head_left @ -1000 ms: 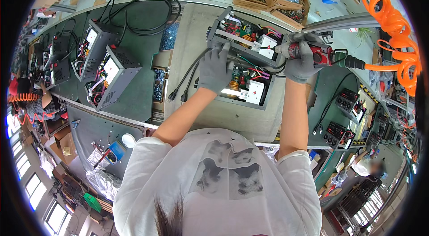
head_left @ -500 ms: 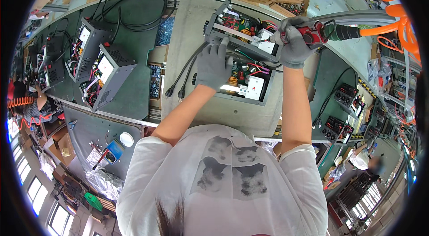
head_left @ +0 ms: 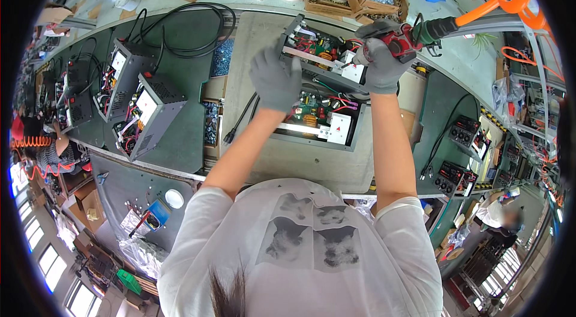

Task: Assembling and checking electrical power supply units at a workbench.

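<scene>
Now the right hand point(head_left: 382, 66) clamps a red air screwdriver point(head_left: 402, 43), upper right. Left hand point(head_left: 274, 80) stays apart, loosely open, beside an open-topped chassis point(head_left: 327, 72), upper centre.

Bright, even light; windows point(head_left: 53, 263) glaring lower left; edges bent.

Pwr driver point(head_left: 401, 42) partly behind R hand point(head_left: 384, 66)

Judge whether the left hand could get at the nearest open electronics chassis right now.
Probably yes: the left hand appears empty and close to the nearest open electronics chassis, with nothing visible between them.
</scene>
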The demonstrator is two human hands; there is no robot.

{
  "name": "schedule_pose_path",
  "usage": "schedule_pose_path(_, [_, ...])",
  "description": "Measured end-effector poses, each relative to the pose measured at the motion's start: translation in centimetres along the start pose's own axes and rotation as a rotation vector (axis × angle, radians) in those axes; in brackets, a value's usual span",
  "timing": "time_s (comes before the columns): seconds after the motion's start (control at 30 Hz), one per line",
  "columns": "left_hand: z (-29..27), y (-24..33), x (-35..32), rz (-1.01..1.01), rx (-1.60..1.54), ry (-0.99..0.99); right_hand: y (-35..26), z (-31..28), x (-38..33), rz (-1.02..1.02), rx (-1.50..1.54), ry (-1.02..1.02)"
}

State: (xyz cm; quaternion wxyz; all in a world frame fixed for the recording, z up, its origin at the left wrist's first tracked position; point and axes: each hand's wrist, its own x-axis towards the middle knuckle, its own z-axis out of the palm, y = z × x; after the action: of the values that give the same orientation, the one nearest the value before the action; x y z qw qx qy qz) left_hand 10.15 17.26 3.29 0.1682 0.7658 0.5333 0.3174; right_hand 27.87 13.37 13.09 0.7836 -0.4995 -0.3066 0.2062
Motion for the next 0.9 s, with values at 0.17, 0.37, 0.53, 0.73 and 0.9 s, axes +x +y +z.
schedule_pose_path(0.17, [2.3,1.6,7.7,-0.002,0.160,-0.025,0.9,-1.3,-0.4,0.082,-0.020,-0.010])
schedule_pose_path(0.37, [5.7,3.9,12.1,-0.258,0.412,-0.604,0.0,-0.3,-0.9,0.019,-0.143,-0.040])
schedule_pose_path(0.53, [7.4,3.1,13.0,-0.264,0.389,-0.541,0.2,0.4,-0.9,0.066,-0.073,0.014])
schedule_pose_path(0.73, [7.0,2.8,12.6,-0.154,0.399,-0.517,-1.4,0.9,0.1,-0.092,-0.075,-0.015])
schedule_pose_path(0.9, [2.3,3.0,8.7,0.314,0.170,-0.117,-6.7,0.3,-0.4,-0.040,0.146,-0.187])
